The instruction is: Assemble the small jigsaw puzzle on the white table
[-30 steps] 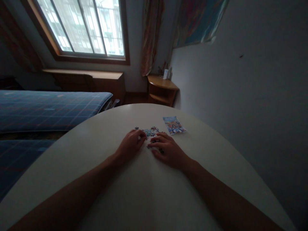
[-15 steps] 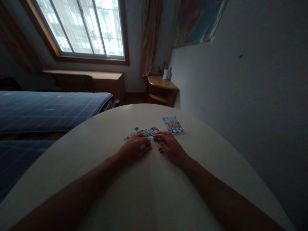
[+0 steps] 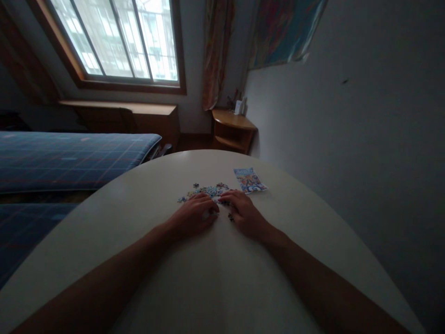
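A loose pile of small jigsaw puzzle pieces (image 3: pixel 210 190), mostly blue and white with some yellow and dark ones, lies on the white round table (image 3: pixel 215 278). At the pile's near left edge is my left hand (image 3: pixel 194 214), its fingers curled and the thumb brought close to the index fingertip. Whatever is pinched there is too small to make out. My right hand (image 3: pixel 245 212) rests palm down at the near right edge, fingers stretched over a few dark pieces and touching them. One dark puzzle piece (image 3: pixel 231 217) lies beside its thumb.
A small printed picture sheet (image 3: pixel 251 180) lies beyond my right hand. The table's curved far edge faces a wooden corner shelf (image 3: pixel 234 119). To the left is a bed with a blue plaid mattress (image 3: pixel 76 157); a bare wall (image 3: pixel 340 130) stands on the right.
Both hands stay almost in place. My left thumb and fingers have shifted slightly, narrowing the gap between them. My right fingers have moved a little over the dark pieces.
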A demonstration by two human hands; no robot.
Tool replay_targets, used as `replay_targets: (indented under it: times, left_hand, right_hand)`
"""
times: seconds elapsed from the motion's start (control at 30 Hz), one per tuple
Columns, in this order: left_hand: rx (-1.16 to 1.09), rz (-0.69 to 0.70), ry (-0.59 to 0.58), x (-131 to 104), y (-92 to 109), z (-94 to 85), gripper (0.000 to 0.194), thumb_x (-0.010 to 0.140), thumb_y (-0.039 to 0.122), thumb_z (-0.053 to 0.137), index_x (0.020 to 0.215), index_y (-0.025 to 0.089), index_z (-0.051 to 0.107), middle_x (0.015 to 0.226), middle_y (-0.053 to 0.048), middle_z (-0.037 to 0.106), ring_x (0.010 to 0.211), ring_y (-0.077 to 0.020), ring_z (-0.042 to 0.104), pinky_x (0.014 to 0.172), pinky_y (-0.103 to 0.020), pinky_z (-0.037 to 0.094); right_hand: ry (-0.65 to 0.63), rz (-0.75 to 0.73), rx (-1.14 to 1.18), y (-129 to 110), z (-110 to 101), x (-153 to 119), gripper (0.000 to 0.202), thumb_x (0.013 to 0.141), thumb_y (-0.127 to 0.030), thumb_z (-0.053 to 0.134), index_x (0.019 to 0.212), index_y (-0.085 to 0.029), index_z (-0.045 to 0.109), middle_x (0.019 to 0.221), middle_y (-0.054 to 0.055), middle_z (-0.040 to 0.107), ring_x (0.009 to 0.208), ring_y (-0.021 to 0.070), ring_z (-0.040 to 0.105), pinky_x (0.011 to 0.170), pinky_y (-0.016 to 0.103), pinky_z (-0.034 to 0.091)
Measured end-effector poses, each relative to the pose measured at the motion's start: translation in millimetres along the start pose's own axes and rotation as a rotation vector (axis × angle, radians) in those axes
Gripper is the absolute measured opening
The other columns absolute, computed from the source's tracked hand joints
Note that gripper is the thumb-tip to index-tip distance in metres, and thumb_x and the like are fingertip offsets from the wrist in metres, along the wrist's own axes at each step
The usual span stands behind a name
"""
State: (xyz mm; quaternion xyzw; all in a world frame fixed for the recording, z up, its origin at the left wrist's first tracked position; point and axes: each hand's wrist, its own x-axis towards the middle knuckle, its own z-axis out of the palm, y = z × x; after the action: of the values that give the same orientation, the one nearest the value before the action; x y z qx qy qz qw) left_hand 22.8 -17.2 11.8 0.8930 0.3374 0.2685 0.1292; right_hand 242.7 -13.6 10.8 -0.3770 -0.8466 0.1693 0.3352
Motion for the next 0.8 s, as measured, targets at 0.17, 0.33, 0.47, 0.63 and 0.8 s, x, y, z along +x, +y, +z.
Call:
replay_targets:
  times: [0.17,0.33,0.47,0.63,0.8]
  left_hand:
    - [0.029,-0.029,0.014,1,0,1.0,0.010,0.086,0.016,0.059,0.092,0.021,0.065,0.090,-0.003,0.067,0.092,-0.0214,0.058,0.092,-0.038,0.046]
    - [0.061,-0.038,0.036,1,0,2.0,0.010,0.088,0.019,0.060,0.095,0.022,0.067,0.097,-0.005,0.068,0.099,-0.0231,0.059,0.095,-0.041,0.046]
    - [0.062,0.068,-0.008,0,2,-0.4,0.025,0.092,0.022,0.058,0.114,0.025,0.067,0.114,-0.007,0.067,0.108,-0.0232,0.058,0.102,-0.043,0.043]
    - [0.085,0.224,-0.145,1,7,-5.3,0.037,0.090,0.017,0.054,0.123,0.029,0.065,0.131,-0.004,0.064,0.124,-0.0249,0.051,0.110,-0.045,0.037]
    - [0.054,0.237,-0.124,2,10,-6.2,0.032,0.089,0.014,0.053,0.113,0.027,0.069,0.116,-0.003,0.072,0.116,-0.0234,0.057,0.107,-0.044,0.041]
  right_hand:
    - [-0.034,-0.020,-0.055,0,0,0,0.054,0.076,0.002,0.047,0.120,-0.023,0.065,0.126,0.009,0.064,0.124,0.0246,0.052,0.110,0.050,0.037]
    - [-0.032,-0.007,-0.053,2,2,-1,0.047,0.081,-0.001,0.047,0.120,-0.020,0.063,0.126,0.010,0.064,0.124,0.0240,0.052,0.111,0.049,0.037]
    - [-0.004,0.021,-0.041,3,4,-1,0.043,0.084,-0.004,0.044,0.120,-0.019,0.062,0.125,0.011,0.064,0.123,0.0236,0.052,0.110,0.048,0.037]
    - [0.089,0.081,-0.008,8,6,-2,0.039,0.089,-0.008,0.041,0.120,-0.020,0.061,0.121,0.010,0.064,0.119,0.0232,0.055,0.107,0.046,0.041]
    - [0.092,0.130,-0.026,8,6,-2,0.039,0.088,-0.010,0.044,0.123,-0.018,0.060,0.122,0.011,0.065,0.118,0.0236,0.056,0.107,0.045,0.042]
